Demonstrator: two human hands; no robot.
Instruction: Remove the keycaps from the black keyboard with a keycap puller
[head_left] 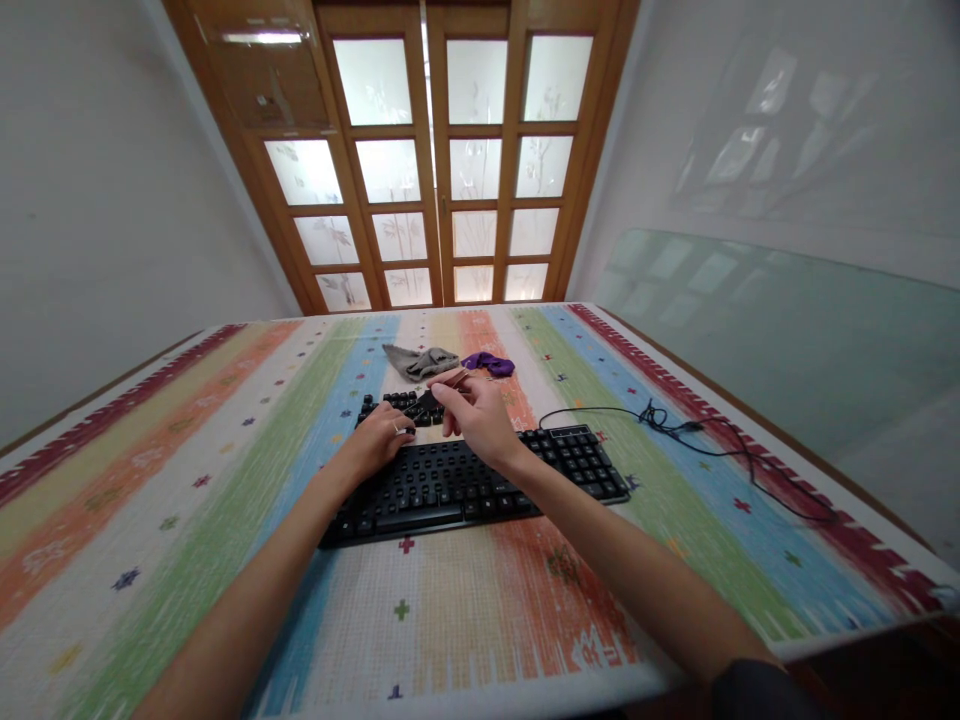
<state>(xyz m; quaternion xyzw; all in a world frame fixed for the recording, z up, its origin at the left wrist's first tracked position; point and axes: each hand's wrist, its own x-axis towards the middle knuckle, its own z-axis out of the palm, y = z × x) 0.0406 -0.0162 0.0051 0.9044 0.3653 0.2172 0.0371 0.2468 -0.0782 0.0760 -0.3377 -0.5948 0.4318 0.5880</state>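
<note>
A black keyboard (450,485) lies across the table in front of me. Many keys on its left and middle parts look bare of caps, while the number pad at the right has its caps. Behind it sits a group of loose black keycaps (371,408). My left hand (381,438), with a ring on one finger, rests curled at the keyboard's back left edge; a small dark piece shows at its fingertips, too small to name. Above the back edge, my right hand (476,410) pinches a small flat black piece (428,400), whose kind I cannot make out.
A grey cloth (424,362) and a purple cloth (489,364) lie crumpled behind the hands. The keyboard's black cable (660,418) runs right in a loose tangle. A striped tablecloth (217,470) covers the table. A glass panel (750,310) leans at the right wall.
</note>
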